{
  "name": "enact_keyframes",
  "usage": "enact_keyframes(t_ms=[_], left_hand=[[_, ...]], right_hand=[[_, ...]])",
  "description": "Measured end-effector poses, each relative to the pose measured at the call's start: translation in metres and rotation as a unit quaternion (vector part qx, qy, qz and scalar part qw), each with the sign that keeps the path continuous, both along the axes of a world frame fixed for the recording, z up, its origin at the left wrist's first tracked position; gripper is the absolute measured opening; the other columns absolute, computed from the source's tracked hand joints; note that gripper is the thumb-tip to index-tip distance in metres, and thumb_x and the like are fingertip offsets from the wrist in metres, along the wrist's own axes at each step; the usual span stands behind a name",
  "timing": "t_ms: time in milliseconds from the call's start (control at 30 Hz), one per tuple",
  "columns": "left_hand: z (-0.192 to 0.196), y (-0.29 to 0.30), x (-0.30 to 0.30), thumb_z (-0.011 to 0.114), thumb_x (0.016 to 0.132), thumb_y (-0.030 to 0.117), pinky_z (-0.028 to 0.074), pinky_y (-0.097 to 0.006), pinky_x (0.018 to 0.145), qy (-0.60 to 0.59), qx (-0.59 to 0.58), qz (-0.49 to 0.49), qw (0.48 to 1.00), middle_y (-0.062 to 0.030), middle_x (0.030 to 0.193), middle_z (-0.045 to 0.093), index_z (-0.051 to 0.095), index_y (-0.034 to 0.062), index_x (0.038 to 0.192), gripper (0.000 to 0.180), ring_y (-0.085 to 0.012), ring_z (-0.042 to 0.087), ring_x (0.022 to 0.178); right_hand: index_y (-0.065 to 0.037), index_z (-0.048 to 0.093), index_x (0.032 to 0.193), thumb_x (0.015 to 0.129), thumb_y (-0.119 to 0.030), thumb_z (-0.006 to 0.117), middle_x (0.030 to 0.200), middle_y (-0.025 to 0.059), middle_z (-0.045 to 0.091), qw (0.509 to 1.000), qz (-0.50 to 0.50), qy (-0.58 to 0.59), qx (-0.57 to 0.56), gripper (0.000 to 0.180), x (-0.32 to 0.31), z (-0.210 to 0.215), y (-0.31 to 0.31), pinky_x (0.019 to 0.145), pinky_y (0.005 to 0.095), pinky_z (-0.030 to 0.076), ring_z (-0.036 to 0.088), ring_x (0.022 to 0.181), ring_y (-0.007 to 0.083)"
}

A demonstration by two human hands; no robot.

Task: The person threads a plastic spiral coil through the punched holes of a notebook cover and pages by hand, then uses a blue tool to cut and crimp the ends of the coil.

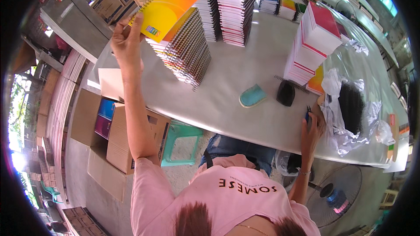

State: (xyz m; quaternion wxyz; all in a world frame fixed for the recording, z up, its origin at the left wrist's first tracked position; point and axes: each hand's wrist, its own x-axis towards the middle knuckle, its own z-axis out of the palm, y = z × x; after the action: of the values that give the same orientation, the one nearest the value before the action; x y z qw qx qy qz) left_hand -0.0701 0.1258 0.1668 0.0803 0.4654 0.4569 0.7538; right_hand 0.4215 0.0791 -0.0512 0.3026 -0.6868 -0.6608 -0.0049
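I see the grey table (245, 105) carrying a leaning stack of spiral notebooks (186, 50) at its left end. My left hand (126, 39) grips a yellow-orange notebook (165, 11) by its corner, raised just above that stack. My right hand (311, 124) rests at the table's near edge, closed around a small blue object (307, 114), too small to identify.

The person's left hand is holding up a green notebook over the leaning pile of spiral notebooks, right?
Not quite. The head view shows the left hand holding up a yellow-and-orange notebook, not green. It is over the leaning pile of spiral notebooks.
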Motion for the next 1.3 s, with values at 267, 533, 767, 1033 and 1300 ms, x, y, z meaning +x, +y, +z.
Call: enact_keyframes(t_ms=[267, 533, 767, 1033, 1300], left_hand=[[-0.045, 0.029, -0.024, 0.07, 0.091, 0.018, 0.041, -0.019, 0.062, 0.074, -0.001, 0.111, 0.991, -0.0014, 0.078, 0.061, 0.058, 0.0015, 0.089, 0.02, -0.0048, 0.051, 0.069], [-0.057, 0.028, -0.02, 0.068, 0.092, 0.023, 0.04, -0.021, 0.058, -0.027, -0.045, 0.072, 0.996, -0.0006, 0.075, 0.056, 0.056, 0.0028, 0.09, 0.024, -0.0048, 0.048, 0.063], [-0.069, 0.032, -0.029, 0.066, 0.094, 0.028, 0.041, -0.024, 0.063, 0.007, -0.049, 0.061, 0.997, 0.0009, 0.078, 0.056, 0.058, 0.0046, 0.095, 0.025, -0.0058, 0.053, 0.074], [-0.047, 0.004, 0.004, 0.061, 0.098, 0.026, 0.04, -0.034, 0.092, 0.143, -0.014, 0.23, 0.963, -0.0082, 0.111, 0.054, 0.056, -0.002, 0.113, 0.032, -0.017, 0.052, 0.098], [-0.083, -0.067, 0.081, 0.065, 0.091, 0.006, 0.041, -0.04, 0.091, 0.362, 0.033, 0.264, 0.893, -0.0101, 0.101, 0.053, 0.058, 0.0017, 0.097, 0.01, -0.0257, 0.051, 0.105]], right_hand=[[-0.011, 0.059, 0.122, 0.091, -0.02, 0.064, 0.126, 0.0152, 0.052, 1.0, 0.002, 0.015, 0.004, 0.033, 0.002, 0.001, -0.001, 0.107, 0.0478, 0.03, 0.044, 0.123, 0.0343], [-0.005, 0.066, 0.107, 0.091, -0.013, 0.064, 0.111, 0.015, 0.063, 0.996, 0.011, 0.044, 0.074, 0.018, 0.0, 0.027, 0.007, 0.1, 0.0452, 0.039, 0.053, 0.114, 0.0337], [-0.007, 0.069, 0.1, 0.091, -0.016, 0.064, 0.101, 0.0104, 0.066, 0.981, 0.044, 0.001, 0.187, 0.014, 0.015, 0.076, 0.053, 0.094, 0.0435, 0.041, 0.058, 0.103, 0.0306], [-0.011, 0.072, 0.1, 0.085, -0.021, 0.065, 0.102, 0.0091, 0.067, 0.989, 0.05, -0.119, 0.071, 0.019, 0.066, 0.114, 0.199, 0.091, 0.0419, 0.045, 0.061, 0.104, 0.0324], [-0.015, 0.072, 0.105, 0.064, -0.036, 0.085, 0.118, 0.0068, 0.065, 0.918, 0.144, -0.176, -0.326, 0.047, 0.058, 0.087, 0.298, 0.096, 0.0414, 0.046, 0.061, 0.111, 0.0284]])
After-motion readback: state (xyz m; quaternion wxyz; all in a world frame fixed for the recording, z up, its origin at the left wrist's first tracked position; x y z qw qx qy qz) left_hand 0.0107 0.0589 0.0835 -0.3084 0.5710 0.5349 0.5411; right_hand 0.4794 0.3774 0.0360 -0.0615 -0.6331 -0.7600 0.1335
